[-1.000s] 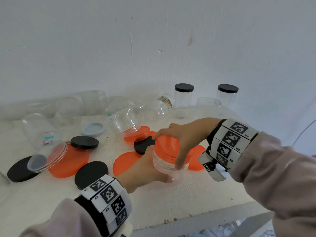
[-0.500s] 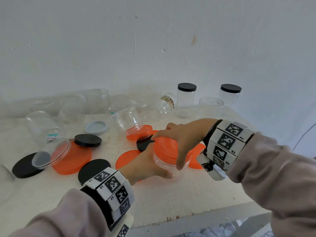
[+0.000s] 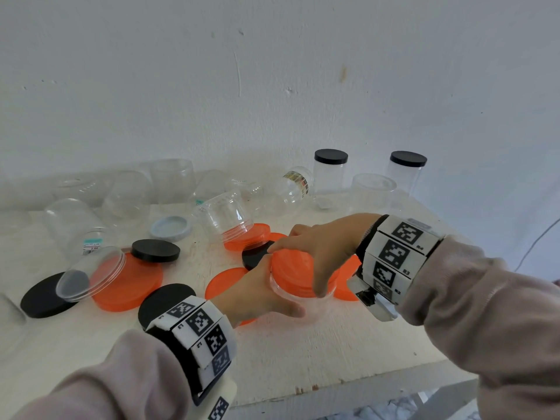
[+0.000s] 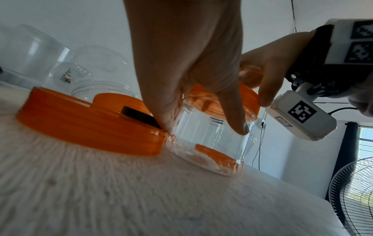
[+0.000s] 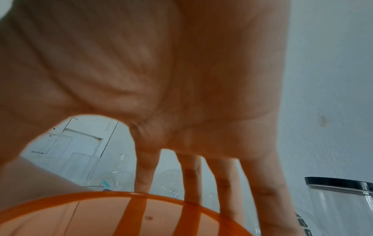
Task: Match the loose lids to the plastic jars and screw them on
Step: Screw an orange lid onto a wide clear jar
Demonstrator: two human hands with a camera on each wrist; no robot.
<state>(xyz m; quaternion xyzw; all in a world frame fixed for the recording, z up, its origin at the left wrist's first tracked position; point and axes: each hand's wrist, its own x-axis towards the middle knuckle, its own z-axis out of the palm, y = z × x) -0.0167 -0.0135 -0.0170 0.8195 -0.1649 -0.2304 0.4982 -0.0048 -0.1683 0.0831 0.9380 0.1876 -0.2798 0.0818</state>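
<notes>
Counter (image 3: 303, 353), white and rough, carries everything, with a white wall (image 3: 272, 71) behind it. At the back lie many clear jars without lids, and two tall ones (image 3: 329, 174) with black lids stand upright at the right. Loose orange and black lids are scattered in the middle; the biggest orange one (image 3: 127, 283) has a small black lid (image 3: 155, 250) resting on its far edge. A tilted jar (image 3: 224, 215) leans on another orange lid.

The left hand (image 3: 260, 294) grips the low clear jar (image 4: 210, 132) at the front centre, thumb and fingers curled round its wall, and the jar stands on the counter. The right hand (image 3: 321, 247) sits above it, fingers spread and curled over the rim of the orange lid (image 3: 298, 268) on the jar's mouth. Compared with half a second ago, both hands keep the same hold and the jar stands at the same place; the lid looks about as level as before.
</notes>
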